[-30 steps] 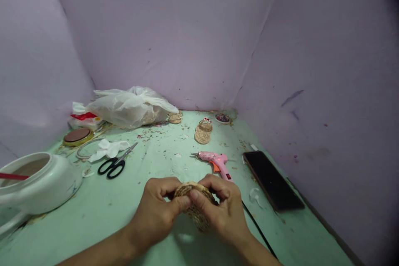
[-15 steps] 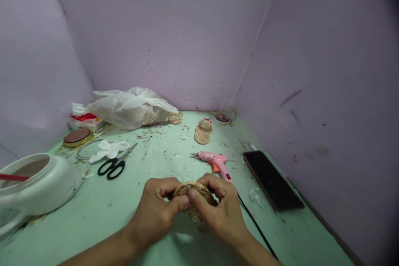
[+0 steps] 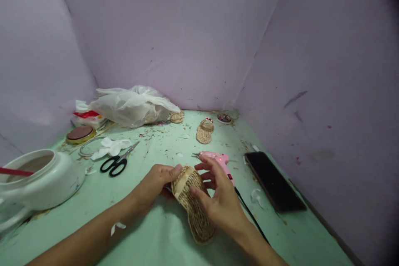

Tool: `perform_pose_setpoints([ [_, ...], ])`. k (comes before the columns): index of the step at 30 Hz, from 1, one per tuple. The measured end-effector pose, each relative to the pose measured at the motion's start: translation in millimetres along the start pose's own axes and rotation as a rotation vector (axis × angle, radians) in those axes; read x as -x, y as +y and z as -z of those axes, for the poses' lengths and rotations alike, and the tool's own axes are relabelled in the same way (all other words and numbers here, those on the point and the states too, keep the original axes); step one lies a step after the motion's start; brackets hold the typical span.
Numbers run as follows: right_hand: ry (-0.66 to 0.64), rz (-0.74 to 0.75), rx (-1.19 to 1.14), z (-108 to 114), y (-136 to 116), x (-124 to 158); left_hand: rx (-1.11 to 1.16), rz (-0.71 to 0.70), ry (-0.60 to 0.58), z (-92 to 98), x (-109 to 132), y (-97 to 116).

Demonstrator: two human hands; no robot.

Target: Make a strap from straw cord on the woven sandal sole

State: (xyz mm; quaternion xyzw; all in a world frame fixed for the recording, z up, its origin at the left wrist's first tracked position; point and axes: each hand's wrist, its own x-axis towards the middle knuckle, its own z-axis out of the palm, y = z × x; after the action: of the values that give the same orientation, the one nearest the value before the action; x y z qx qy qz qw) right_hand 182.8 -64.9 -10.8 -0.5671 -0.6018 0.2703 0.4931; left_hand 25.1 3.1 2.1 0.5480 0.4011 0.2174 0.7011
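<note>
A small woven straw sandal (image 3: 193, 203) lies on the green table (image 3: 140, 232) in front of me, its pale strap across the toe end. My left hand (image 3: 156, 182) grips the toe end from the left, thumb on the strap. My right hand (image 3: 218, 199) rests against the sandal's right side with the thumb on the sole and the fingers spread out above the pink glue gun (image 3: 215, 159).
Black scissors (image 3: 115, 163) and white scraps lie to the left, near a white pot (image 3: 40, 178). A phone (image 3: 272, 178) lies at the right. A second straw sandal (image 3: 204, 131), a plastic bag (image 3: 134, 106) and a round tin (image 3: 80, 134) sit further back. Purple walls enclose the table.
Both hands were bunched tightly round the sandal, bending it upward; now it lies flat and stretched out, the right hand's fingers have spread, and the left hand has slid to the toe end.
</note>
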Motion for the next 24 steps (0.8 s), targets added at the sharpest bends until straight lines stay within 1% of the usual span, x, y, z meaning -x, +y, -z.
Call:
perform_pose_setpoints([
  [4,0.005,0.273,0.24,-1,4,2,-0.015,-0.044,0.044,-1.8,0,-1],
  [6,0.011,0.393,0.364,0,2,1,-0.043,-0.082,0.051,-3.3,0,-1],
  [8,0.035,0.496,0.437,0,-1,-1,-0.072,-0.119,0.042,-5.2,2,1],
  [11,0.105,0.62,0.467,-1,-4,-3,-0.092,-0.172,0.02,-7.8,4,2],
  [14,0.167,0.665,0.452,-2,-3,-3,-0.102,-0.207,-0.001,-9.2,6,1],
  [16,0.186,0.624,0.394,-2,-3,-2,-0.121,-0.214,-0.004,-9.3,6,-1],
  [18,0.222,0.515,0.264,1,-3,-3,-0.15,-0.225,-0.002,-8.8,6,-2],
  [20,0.249,0.348,0.078,5,-6,-6,-0.18,-0.241,-0.012,-7.8,5,-3],
  [21,0.237,0.249,-0.028,7,-7,-8,-0.193,-0.254,-0.022,-7.2,5,-3],
  [24,0.136,0.001,-0.353,12,-7,-14,-0.227,-0.285,-0.051,-5.3,4,-3],
])
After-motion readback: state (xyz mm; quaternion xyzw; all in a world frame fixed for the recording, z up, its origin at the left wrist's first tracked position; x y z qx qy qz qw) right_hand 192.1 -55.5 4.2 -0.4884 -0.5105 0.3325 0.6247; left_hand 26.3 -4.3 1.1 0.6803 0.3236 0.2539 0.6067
